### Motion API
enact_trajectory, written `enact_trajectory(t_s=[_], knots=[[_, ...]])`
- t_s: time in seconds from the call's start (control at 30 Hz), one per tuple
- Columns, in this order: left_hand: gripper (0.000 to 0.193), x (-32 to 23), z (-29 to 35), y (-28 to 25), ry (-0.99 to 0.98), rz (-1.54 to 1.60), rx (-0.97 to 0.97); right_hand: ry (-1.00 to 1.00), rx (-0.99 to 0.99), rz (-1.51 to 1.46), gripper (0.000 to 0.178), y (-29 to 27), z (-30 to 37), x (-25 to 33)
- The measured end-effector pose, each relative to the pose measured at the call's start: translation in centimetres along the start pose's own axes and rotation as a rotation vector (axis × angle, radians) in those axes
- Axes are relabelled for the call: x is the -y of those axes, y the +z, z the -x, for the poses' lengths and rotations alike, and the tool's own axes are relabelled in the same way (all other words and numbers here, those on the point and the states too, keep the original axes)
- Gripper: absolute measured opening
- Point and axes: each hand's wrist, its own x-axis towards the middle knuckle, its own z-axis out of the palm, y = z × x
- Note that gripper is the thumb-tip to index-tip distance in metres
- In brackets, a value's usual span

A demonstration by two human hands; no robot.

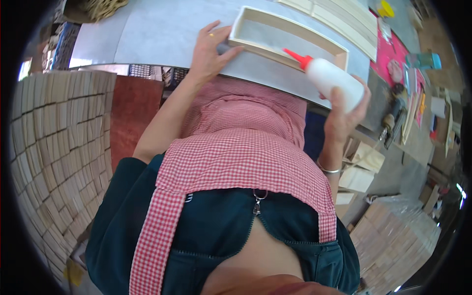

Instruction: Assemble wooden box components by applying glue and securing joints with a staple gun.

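Pale wood frame (263, 51) is flat on the grey desk (157, 34), right up by the near edge, long side roughly across the body. Reads as a reach choice: near rail sits closest, so neither arm has to stretch. Left hand (209, 51) is at the frame's left end, fingers spread, thumb against the near rail by the corner and forefinger up along the end. More a brace than a pinch; my read is it stops the frame sliding or twisting when the other end gets nudged. Right hand (346, 105) has the white bottle (332, 81), fingers wrapped round the body toward the base, thumb on the near side. Holding it that far back leaves the red nozzle (299, 59) clear and in plain sight, and a squeezable body would sit in the palm for pressure. Bottle lies over at a slant across the near rail, nozzle aimed up-left, tip over the rail's inner side. From this angle I can't tell if the tip touches wood or hangs just above it. Light strips (339, 22) lie side by side beyond the frame, presumably to be in reach but out of the working spot. Pink sheet (381, 61) is off right, well clear of both hands.
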Motion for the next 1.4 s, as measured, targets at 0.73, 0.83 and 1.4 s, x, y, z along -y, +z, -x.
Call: enact_trajectory(t_s=[0.73,0.83,1.4], knots=[[0.051,-0.1,0.0,-0.1,0.029,-0.031,0.004,-0.284,0.075,0.31,0.05,2.3,-0.7,-0.8],[0.051,-0.2,0.0,-0.1,0.042,-0.018,0.008,-0.265,0.033,0.352,0.049,0.0,-0.3,-0.5],[0.05,-1.0,-0.5,-0.4,-0.026,-0.015,0.062,-0.125,-0.27,0.404,0.047,-9.5,0.3,-1.3]])
